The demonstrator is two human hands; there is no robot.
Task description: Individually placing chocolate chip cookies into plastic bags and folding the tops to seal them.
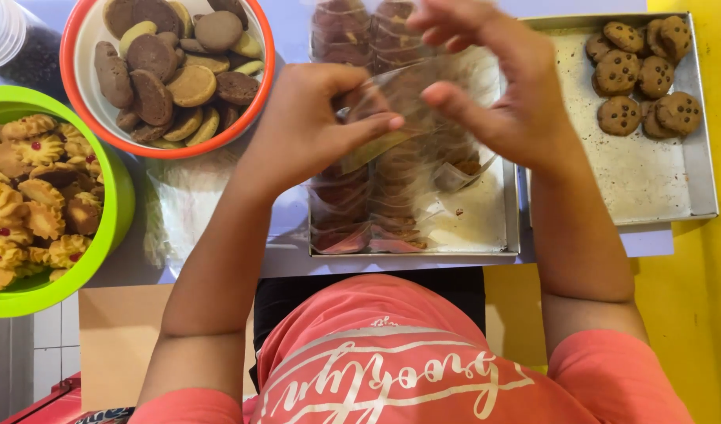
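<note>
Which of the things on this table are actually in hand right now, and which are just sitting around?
In hand:
- clear plastic bag, held by the left hand and right hand
- metal tray of bagged cookies under the hands

Just sitting around:
- tray of chocolate-chip cookies
- orange bowl of round brown and tan cookies
- green bowl of jam-centred cookies
- stack of bags

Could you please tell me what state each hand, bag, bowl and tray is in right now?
Left hand: pinching the clear bag.
Right hand: holding the same bag.
Clear bag: held up.
Orange bowl: full.
Green bowl: full.
Right tray: mostly bare.
Middle tray: holds packed bags.
</note>
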